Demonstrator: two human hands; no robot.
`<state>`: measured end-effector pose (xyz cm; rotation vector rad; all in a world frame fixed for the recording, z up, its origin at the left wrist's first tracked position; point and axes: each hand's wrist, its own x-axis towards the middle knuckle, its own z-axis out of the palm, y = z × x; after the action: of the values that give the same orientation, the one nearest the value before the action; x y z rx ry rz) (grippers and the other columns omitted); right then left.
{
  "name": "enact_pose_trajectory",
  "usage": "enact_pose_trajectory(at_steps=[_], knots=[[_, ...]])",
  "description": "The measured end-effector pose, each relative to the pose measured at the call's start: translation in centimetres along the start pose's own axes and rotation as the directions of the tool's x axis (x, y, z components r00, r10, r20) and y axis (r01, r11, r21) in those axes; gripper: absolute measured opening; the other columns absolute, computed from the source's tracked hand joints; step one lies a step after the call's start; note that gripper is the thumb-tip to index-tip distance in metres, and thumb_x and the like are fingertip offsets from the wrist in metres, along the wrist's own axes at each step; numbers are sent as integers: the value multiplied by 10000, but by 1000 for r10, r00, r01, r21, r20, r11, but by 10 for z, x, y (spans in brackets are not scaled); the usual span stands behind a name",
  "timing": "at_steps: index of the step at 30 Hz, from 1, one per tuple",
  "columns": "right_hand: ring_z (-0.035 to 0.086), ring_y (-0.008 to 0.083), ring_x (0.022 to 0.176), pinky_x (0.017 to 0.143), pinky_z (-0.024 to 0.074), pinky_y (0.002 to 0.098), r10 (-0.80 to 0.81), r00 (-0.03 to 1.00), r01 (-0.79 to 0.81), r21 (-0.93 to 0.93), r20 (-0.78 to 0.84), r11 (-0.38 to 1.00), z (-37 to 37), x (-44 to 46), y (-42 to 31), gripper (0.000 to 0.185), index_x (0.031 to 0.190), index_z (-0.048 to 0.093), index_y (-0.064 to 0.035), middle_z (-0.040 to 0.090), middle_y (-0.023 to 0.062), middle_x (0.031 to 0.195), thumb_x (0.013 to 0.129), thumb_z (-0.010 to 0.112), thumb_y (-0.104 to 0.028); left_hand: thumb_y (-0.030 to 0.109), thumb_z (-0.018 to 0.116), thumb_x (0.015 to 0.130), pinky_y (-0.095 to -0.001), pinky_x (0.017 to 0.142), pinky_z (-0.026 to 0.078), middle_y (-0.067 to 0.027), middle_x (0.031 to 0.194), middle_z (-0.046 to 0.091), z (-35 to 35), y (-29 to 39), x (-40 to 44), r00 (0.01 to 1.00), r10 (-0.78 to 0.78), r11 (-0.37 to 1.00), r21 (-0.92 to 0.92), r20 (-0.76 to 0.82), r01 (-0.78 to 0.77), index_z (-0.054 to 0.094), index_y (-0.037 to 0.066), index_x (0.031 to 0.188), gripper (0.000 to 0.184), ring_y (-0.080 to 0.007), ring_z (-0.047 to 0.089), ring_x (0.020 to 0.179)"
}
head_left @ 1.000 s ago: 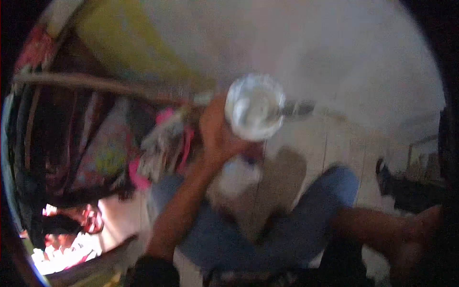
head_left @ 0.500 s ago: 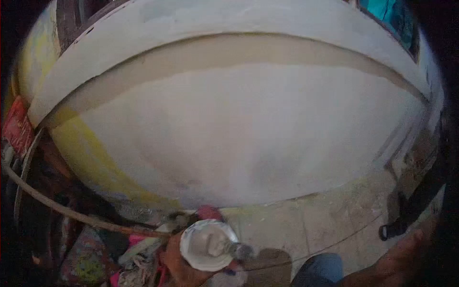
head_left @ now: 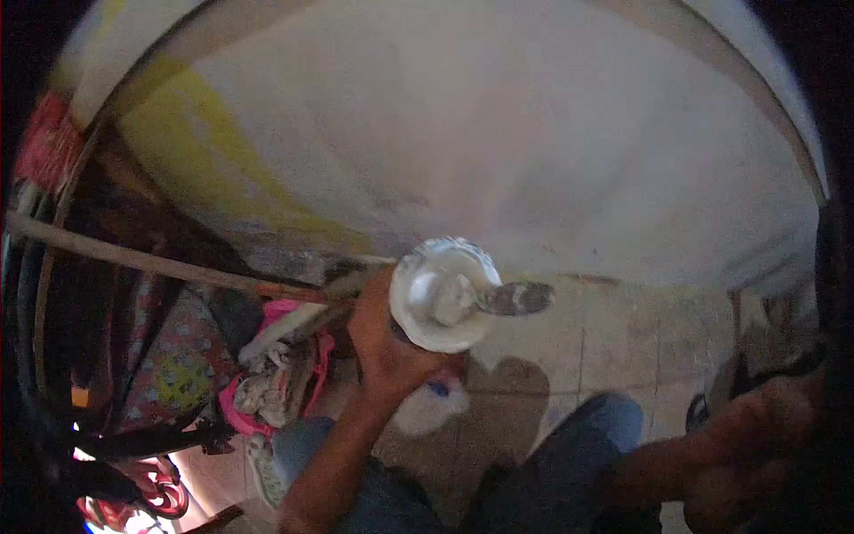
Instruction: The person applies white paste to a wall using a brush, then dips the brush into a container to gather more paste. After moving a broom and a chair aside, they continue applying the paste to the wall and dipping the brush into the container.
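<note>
My left hand (head_left: 374,338) is closed around a round white container (head_left: 405,307) with an uneven rim, held above the floor close to the wall. Inside it lies a lump of whitish paste (head_left: 454,298). A grey, white-smeared tool end (head_left: 518,298) juts out over the container's right rim; its kind is unclear. At the lower right, my right hand (head_left: 765,418) is dim and blurred, beside my bent knee, and its fingers cannot be made out.
A pale wall (head_left: 498,151) with a yellow painted patch (head_left: 213,133) curves across the front. Left of me are a long wooden pole (head_left: 133,260), a patterned cloth (head_left: 173,356) and a pink basket (head_left: 233,405) with rags. Tiled floor (head_left: 614,329) lies below, with my jeans-covered knees (head_left: 600,427) over it.
The view has tilted down, showing more floor and my legs. My left hand and the container now appear higher and further right in view. The tool end shows more plainly.
</note>
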<state>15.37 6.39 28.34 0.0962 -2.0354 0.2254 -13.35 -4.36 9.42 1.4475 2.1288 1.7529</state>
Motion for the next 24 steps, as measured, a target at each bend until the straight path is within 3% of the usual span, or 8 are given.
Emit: enact_pose_trajectory(at_steps=[3,9,11,14,18,19,20,24], knots=[[525,350,1206,1013,421,530,89,996,-89,74,2,993,10,8,17,644,1348,482,-11,485,203,1372,935,503,-504,306,942,517,-416,907,497,-176,1133,630,-4,22,13,990,126,987,106,-61,-119,586,5,1198,825,-319,628,1045],[527,354,1203,1005,430,542,470,876,-483,257,113,837,188,26,74,654,1353,480,-18,478,201,1380,934,503,-520,290,940,523,-429,930,483,-170,1163,623,-57,-36,59,984,124,990,89,-126,-113,564,14,1219,838,-326,613,1078],[543,344,1190,1016,419,505,635,758,-615,494,153,615,223,16,78,840,1315,491,36,520,213,1312,729,786,-489,288,941,522,-433,930,481,-170,1168,620,-62,-32,53,985,115,990,102,-126,-103,563,15,1217,837,-331,612,1078],[482,353,1268,1056,374,526,565,796,-601,391,217,697,243,13,68,1137,1364,438,18,476,213,1362,516,887,-592,291,939,524,-445,943,470,-169,1169,617,-67,-20,51,996,17,999,53,-88,-12,561,12,1220,840,-343,603,1086],[440,403,1305,1058,384,577,633,713,-701,323,302,636,254,9,42,1313,1455,344,-56,442,217,1408,456,790,-782,290,938,523,-469,935,462,-168,1188,602,-61,-23,30,996,-35,995,87,-85,43,557,10,1228,848,-360,591,1085],[428,415,1311,1071,366,583,652,737,-668,340,180,662,252,17,36,1311,1467,314,-54,429,223,1419,483,772,-788,285,938,523,-475,926,463,-169,1199,594,-60,-26,17,993,-1,998,68,-116,9,554,11,1233,853,-363,586,1089],[416,427,1317,1083,349,588,667,743,-641,343,54,687,250,20,30,1308,1479,283,-52,416,228,1429,510,754,-795,285,938,523,-475,926,463,-169,1199,594,-59,-23,3,994,-45,995,80,-100,53,554,11,1233,853,-363,586,1089],[408,417,1330,1090,337,587,698,710,-683,329,92,652,247,27,4,1144,1461,322,-41,413,215,1442,656,683,-770,297,938,534,-463,951,453,-159,1219,577,-63,-16,-52,861,-486,869,27,-150,495,494,24,1287,915,-332,575,1122]])
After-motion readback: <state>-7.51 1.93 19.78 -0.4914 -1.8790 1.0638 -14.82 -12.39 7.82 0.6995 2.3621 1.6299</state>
